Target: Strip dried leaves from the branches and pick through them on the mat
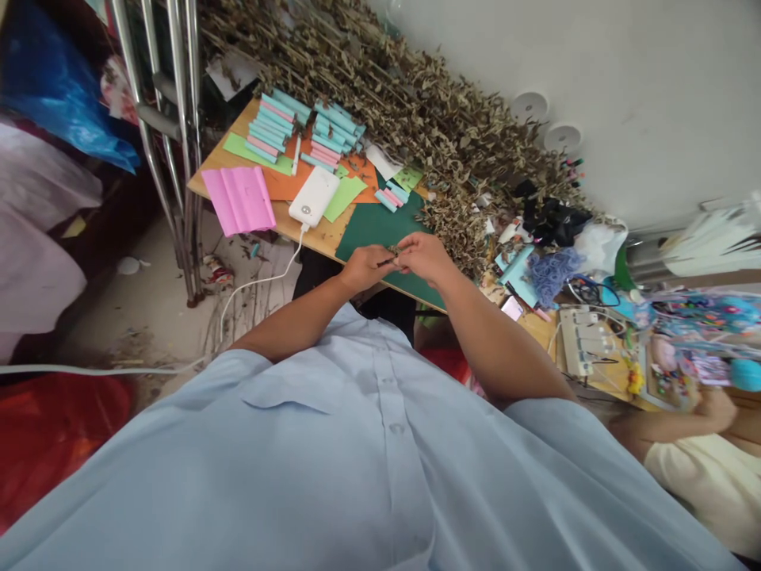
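My left hand is closed on a thin dark stick at the front edge of the table. Close beside it, my right hand pinches a small bit of dried plant at the stick's other end. Both hands are over the edge of a dark green mat. A big heap of dried leafy stems lies behind and to the right of them. Beyond the mat are small blue and pink paper rolls.
Stacked blue and pink rolls and a white device with a cable lie at the left, beside pink paper. Metal crutches stand left of the table. Right are yarn, a power strip and another person's arm.
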The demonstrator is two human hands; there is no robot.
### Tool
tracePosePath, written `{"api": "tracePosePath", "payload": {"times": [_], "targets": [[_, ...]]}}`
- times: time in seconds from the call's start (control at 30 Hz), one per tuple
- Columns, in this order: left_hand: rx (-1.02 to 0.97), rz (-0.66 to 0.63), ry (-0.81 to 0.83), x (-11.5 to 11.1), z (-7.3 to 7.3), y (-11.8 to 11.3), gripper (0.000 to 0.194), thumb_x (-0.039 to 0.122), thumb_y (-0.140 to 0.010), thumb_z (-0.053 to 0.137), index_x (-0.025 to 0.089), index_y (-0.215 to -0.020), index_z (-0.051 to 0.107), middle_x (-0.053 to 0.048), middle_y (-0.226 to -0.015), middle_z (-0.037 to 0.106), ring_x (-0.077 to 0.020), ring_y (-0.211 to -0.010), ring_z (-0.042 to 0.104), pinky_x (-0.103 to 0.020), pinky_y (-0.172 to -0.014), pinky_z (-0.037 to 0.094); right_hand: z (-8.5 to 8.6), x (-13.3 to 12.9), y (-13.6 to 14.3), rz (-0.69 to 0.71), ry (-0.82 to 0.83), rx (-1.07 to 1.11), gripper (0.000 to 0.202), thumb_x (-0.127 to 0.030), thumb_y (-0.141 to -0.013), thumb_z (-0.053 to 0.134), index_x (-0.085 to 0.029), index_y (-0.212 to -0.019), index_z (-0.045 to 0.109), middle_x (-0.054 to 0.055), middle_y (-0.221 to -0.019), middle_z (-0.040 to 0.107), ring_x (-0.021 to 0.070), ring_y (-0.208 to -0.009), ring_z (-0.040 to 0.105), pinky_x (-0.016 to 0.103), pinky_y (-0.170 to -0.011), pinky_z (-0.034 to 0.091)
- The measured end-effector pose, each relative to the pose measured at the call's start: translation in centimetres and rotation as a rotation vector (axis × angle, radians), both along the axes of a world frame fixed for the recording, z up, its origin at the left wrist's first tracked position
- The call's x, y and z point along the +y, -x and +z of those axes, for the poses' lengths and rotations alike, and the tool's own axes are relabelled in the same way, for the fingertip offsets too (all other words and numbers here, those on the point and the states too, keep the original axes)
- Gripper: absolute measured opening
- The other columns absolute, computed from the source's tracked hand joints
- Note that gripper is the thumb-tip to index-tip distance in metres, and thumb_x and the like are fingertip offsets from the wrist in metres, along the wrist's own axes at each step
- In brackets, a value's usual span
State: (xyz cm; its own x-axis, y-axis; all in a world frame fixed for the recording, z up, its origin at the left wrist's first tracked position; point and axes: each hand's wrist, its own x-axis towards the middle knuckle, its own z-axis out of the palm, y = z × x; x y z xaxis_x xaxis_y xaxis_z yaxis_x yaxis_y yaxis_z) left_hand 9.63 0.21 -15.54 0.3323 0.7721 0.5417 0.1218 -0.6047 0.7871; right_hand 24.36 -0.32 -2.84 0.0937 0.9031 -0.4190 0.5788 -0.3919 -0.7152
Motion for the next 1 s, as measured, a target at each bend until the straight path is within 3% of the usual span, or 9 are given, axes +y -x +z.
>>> {"api": "tracePosePath", "payload": {"times": [0.23,0.47,0.6,0.7,0.83,1.0], "targets": [[-0.002,-0.029,0.009,0.0,0.1,0.1,0.043,0.056,-0.098,0.061,0.017,-0.092,0.079,-0.008,-0.083,0.075,-0.0162,-0.079,0.069,-0.027,-0.074,0.051,0.5,1.4,0.7,0.005,0.131,-0.082,0.037,-0.001,-0.052,0.079,-0.018,-0.081,0.062,-0.001,-0.056,0.062,0.0181,-0.053,0.064,0.029,-0.05,0.058],[-0.005,-0.001,0.044,0.0,0.4,0.2,0.046,0.058,-0.095,0.065,0.016,-0.081,0.077,-0.005,-0.074,0.069,-0.0145,-0.071,0.063,-0.026,-0.069,0.048,-0.6,2.9,0.9,0.063,0.114,-0.136,0.035,0.002,-0.048,0.082,-0.019,-0.067,0.063,-0.003,-0.047,0.053,0.0189,-0.05,0.062,0.028,-0.045,0.054],[-0.026,-0.001,0.029,0.1,0.3,0.1,0.044,0.056,-0.096,0.065,0.015,-0.085,0.079,-0.005,-0.075,0.07,-0.014,-0.071,0.064,-0.025,-0.07,0.048,-0.1,2.3,0.6,0.098,0.07,-0.15,0.038,0.001,-0.051,0.08,-0.019,-0.08,0.065,-0.002,-0.056,0.061,0.0205,-0.054,0.065,0.03,-0.049,0.057],[-0.045,-0.003,0.012,0.1,0.2,0.1,0.044,0.055,-0.097,0.064,0.015,-0.09,0.08,-0.006,-0.079,0.073,-0.0142,-0.074,0.066,-0.025,-0.071,0.049,0.4,1.0,0.3,0.049,0.029,-0.07,0.042,-0.003,-0.056,0.078,-0.019,-0.091,0.063,0.0,-0.066,0.068,0.0187,-0.058,0.067,0.03,-0.053,0.059],[-0.048,-0.011,0.023,0.0,0.0,0.0,0.045,0.057,-0.097,0.063,0.016,-0.093,0.08,-0.007,-0.081,0.074,-0.0149,-0.076,0.068,-0.025,-0.072,0.05,0.6,0.0,0.1,-0.062,0.044,-0.002,0.039,-0.006,-0.058,0.079,-0.018,-0.09,0.06,0.0,-0.067,0.069,0.0176,-0.061,0.069,0.029,-0.056,0.062],[-0.006,-0.021,0.024,0.1,-0.1,0.2,0.042,0.056,-0.096,0.064,0.017,-0.092,0.08,-0.007,-0.08,0.073,-0.0155,-0.075,0.067,-0.026,-0.071,0.049,0.2,0.7,0.1,-0.036,0.062,-0.05,0.04,-0.006,-0.056,0.08,-0.019,-0.088,0.06,-0.001,-0.063,0.066,0.0177,-0.058,0.068,0.03,-0.053,0.061]]}}
